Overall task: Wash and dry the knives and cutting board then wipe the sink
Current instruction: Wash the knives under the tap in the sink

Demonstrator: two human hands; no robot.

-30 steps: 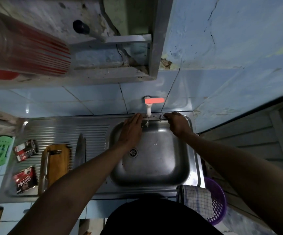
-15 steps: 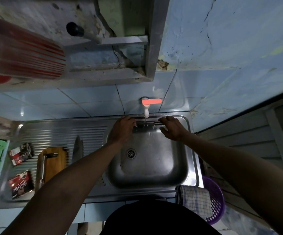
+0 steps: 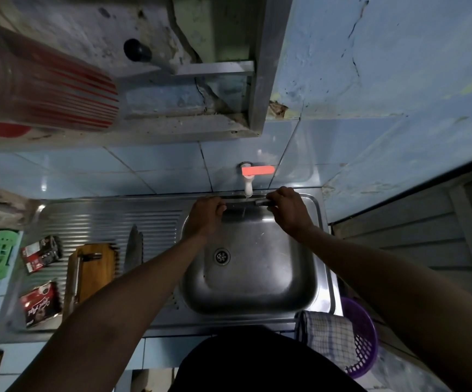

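From the head view, both hands held 1 knife (image 3: pixel 243 208) crosswise under the tap (image 3: pixel 248 185), where a thin stream fell onto the blade. The right hand (image 3: pixel 288 213) was clenched round the handle end. The left hand (image 3: pixel 205 215), flat and spread over the sink (image 3: pixel 308 278) 1 second earlier, had curled onto the blade's tip end, so rinsing looked to have turned into rubbing the blade. A 2nd knife (image 3: pixel 133 247) lay on the ribbed drainer beside the cutting board (image 3: pixel 93 275), which carried a 3rd (image 3: pixel 77 274). All 3 looked unwashed, and the checked towel (image 3: pixel 328 335) sat unused on the purple basket (image 3: pixel 362 343), so most of the task seemed left.
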